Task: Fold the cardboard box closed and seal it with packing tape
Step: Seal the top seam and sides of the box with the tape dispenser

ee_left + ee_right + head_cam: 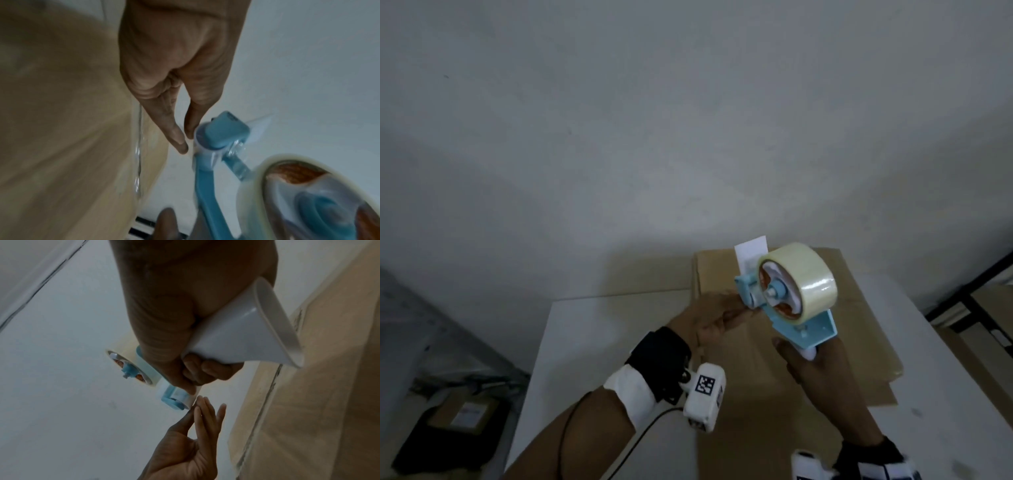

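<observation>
**Tape dispenser held above the closed box**

Cardboard fills the lower right of the head view: we count one cardboard box (pixel 859 342), its top flaps folded flat, lying on a white table (pixel 592 342). We cannot see inside it. A white label (pixel 751 255) stands at its far edge, near the centre of the frame.

We see one tape dispenser (pixel 791 308), blue-framed with a white handle, raised above the box. It carries one roll of packing tape (pixel 806 277), pale and glossy, mounted on the dispenser's hub. Our right hand (pixel 815 370) wraps its fingers round the white handle; the right wrist view shows the fingers (pixel 207 368) curled tight beneath the flared handle end.

Our left hand (pixel 714 318) reaches to the dispenser's front end. In the left wrist view the thumb and forefinger (pixel 176 138) sit narrow, close together, their tips at the white roller (pixel 200 146). We cannot tell whether they pinch a tape end.

Each wrist carries one camera; the left one (pixel 703 394) shows in the lower centre of the head view. One dark parcel (pixel 455 421) lies on the floor in the lower left.
</observation>
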